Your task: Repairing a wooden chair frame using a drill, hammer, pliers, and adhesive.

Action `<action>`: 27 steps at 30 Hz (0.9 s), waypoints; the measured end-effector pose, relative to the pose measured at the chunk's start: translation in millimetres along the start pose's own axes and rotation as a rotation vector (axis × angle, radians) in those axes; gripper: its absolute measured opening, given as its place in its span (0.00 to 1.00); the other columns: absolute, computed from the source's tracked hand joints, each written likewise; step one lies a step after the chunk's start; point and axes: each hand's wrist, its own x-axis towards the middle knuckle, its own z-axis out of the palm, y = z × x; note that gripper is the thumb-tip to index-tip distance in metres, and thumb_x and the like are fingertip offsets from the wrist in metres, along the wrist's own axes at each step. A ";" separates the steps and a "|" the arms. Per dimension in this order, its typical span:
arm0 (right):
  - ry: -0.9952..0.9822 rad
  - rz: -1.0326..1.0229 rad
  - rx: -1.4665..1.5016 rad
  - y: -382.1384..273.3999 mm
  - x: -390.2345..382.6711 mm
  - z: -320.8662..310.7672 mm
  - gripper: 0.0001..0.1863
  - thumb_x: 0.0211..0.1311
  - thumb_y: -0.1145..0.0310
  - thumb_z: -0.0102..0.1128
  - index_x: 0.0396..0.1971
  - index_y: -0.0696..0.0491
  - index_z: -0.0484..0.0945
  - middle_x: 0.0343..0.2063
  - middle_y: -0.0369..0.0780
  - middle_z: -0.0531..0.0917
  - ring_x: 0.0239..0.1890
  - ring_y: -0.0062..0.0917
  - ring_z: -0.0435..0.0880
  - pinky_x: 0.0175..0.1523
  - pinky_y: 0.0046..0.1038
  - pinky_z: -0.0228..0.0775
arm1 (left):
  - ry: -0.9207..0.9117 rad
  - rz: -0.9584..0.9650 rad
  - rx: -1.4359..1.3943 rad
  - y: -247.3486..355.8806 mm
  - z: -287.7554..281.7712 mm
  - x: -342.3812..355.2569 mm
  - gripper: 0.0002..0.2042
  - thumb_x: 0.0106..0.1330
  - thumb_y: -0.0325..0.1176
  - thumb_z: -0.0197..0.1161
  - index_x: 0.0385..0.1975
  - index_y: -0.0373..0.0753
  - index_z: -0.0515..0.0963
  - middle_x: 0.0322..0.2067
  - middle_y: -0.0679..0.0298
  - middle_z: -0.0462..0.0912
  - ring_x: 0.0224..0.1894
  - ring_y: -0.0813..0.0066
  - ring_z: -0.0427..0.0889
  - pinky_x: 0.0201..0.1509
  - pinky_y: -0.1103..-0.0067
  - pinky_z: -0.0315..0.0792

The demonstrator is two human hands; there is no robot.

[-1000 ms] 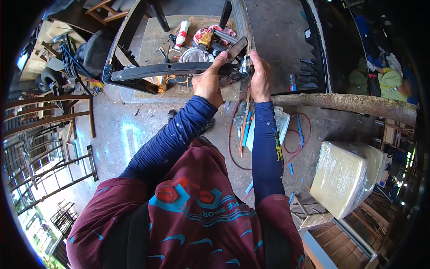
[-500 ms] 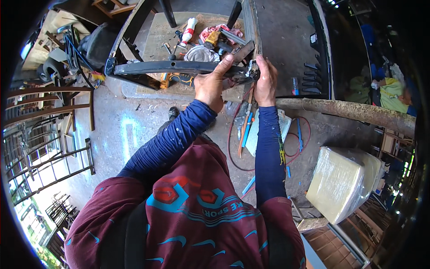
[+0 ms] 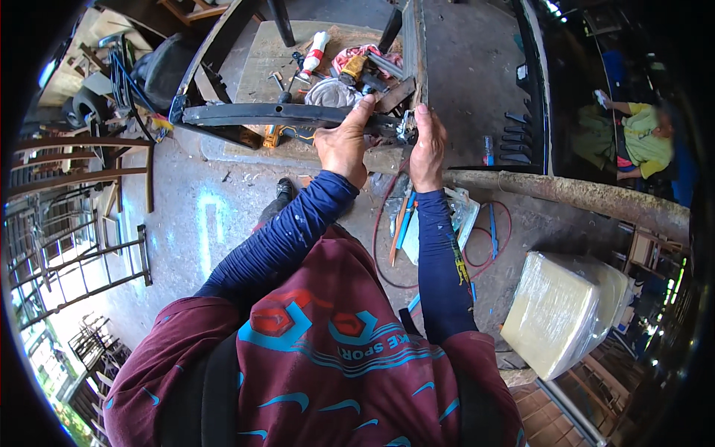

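Observation:
My left hand (image 3: 342,149) is wrapped around a dark, slightly curved frame rail (image 3: 253,113), its thumb pointing up along it. At the rail's right end, a rough joint (image 3: 406,128) with whitish bits sits where it meets a long upright member (image 3: 415,63). My right hand (image 3: 427,153) is closed around the frame at this joint, thumb uppermost; its other fingers are mostly hidden. Beyond the rail, a board (image 3: 261,67) bears a white-and-red bottle (image 3: 316,52), a yellow-and-black tool (image 3: 351,69), a grey-white cloth (image 3: 331,94) and a yellow power tool (image 3: 273,135).
A rusty pipe (image 3: 581,195) crosses at the right, above a plastic-wrapped block (image 3: 555,313). A thin red hose (image 3: 377,253) curls on the floor near blue strips. Metal racks (image 3: 82,279) stand left. Someone in a yellow top (image 3: 644,138) is at the far right.
The frame and both hands have shifted slightly left in view. My right hand sits a little lower beside the joint. The person in yellow at the far right has changed position.

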 end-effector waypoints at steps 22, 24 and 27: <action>0.246 0.486 0.514 1.6 -1.6 25.3 0.20 0.72 0.55 0.51 0.48 0.57 0.78 0.47 0.39 0.79 0.48 0.28 0.77 0.57 0.32 0.67 | 0.002 0.266 -0.118 -29.2 9.9 10.1 0.33 0.57 0.36 0.77 0.53 0.28 0.62 0.44 0.59 0.80 0.41 0.73 0.80 0.48 0.75 0.77; 0.208 0.520 0.528 -0.6 -1.6 25.0 0.27 0.73 0.50 0.46 0.52 0.62 0.74 0.51 0.48 0.77 0.54 0.35 0.74 0.62 0.35 0.61 | -0.005 0.282 -0.174 -27.1 12.1 6.5 0.36 0.58 0.36 0.77 0.55 0.28 0.58 0.44 0.58 0.79 0.42 0.74 0.79 0.48 0.76 0.77; 0.131 0.565 0.555 -10.9 5.7 18.4 0.27 0.74 0.50 0.46 0.53 0.61 0.74 0.51 0.46 0.77 0.55 0.34 0.73 0.63 0.35 0.61 | 0.076 0.249 -0.074 -23.2 11.2 5.0 0.38 0.57 0.36 0.78 0.55 0.28 0.55 0.42 0.58 0.78 0.42 0.75 0.78 0.47 0.76 0.76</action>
